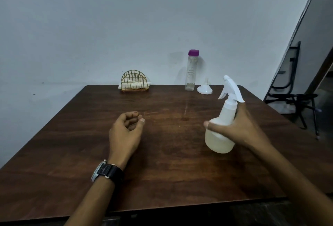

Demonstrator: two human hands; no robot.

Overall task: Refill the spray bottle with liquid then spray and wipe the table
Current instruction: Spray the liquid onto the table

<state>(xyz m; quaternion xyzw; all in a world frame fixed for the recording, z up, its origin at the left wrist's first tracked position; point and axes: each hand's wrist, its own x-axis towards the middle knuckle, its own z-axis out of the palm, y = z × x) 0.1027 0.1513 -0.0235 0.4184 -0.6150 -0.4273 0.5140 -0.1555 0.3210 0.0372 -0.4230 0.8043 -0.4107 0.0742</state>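
Note:
My right hand [239, 128] grips a white spray bottle [220, 141] around its shoulder, above the right half of the brown wooden table [162, 162]. The bottle holds pale liquid and tilts slightly, its trigger head pointing left and away. My left hand [126, 132] hovers over the table's middle, fingers loosely curled with nothing in them; a dark watch sits on that wrist. A clear bottle with a purple cap [191, 70] stands at the far edge, next to a white funnel [204, 87] resting mouth down.
A gold wire holder with white napkins [134, 81] stands at the far edge, left of the clear bottle. A pale wall runs behind the table. A black folding chair [292, 92] stands beyond the right edge. Faint wet streaks mark the tabletop centre.

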